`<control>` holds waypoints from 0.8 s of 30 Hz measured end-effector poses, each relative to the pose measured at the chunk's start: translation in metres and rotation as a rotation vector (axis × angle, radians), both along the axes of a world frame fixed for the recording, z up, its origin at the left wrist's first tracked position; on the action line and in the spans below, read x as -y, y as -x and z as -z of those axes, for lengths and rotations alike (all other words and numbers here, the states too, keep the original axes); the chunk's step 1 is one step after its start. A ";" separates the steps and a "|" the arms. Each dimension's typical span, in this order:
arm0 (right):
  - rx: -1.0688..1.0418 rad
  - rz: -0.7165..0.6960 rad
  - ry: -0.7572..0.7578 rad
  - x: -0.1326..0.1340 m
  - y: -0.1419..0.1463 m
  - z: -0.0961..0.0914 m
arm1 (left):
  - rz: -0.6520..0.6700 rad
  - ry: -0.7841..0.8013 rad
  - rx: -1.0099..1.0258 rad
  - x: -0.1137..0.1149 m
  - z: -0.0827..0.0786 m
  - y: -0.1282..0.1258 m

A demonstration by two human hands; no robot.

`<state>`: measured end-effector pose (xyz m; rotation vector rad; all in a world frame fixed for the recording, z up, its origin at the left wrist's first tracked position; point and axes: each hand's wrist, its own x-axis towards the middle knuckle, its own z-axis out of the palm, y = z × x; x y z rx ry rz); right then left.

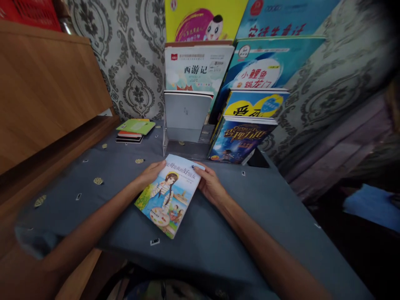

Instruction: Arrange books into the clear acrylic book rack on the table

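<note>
A paperback book [168, 191] with a drawn girl in a yellow hat on its cover is held tilted over the table, its cover facing up. My left hand [153, 171] grips its upper left edge, fingers hidden beneath. At the upper right edge, my right hand [208, 180] is closed on the same book, thumb near the corner. Just beyond the book stands a clear tiered book rack [187, 148]. Its front left tier holds a grey-covered book [187, 112], and a dark blue book [240, 139] leans in the front right tier.
Taller books, including a white one [198, 62] and a teal one [265, 62], fill the rack's rear tiers. A small stack of books [134, 128] lies left of the rack on the grey-blue tablecloth [118, 166]. A wooden cabinet [50, 79] borders the table's left side.
</note>
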<state>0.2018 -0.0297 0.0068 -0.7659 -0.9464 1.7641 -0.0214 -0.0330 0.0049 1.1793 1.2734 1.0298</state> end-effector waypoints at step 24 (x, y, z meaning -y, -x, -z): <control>0.238 -0.044 -0.043 0.007 -0.042 0.023 | 0.424 -0.493 -1.539 0.078 -0.039 -0.096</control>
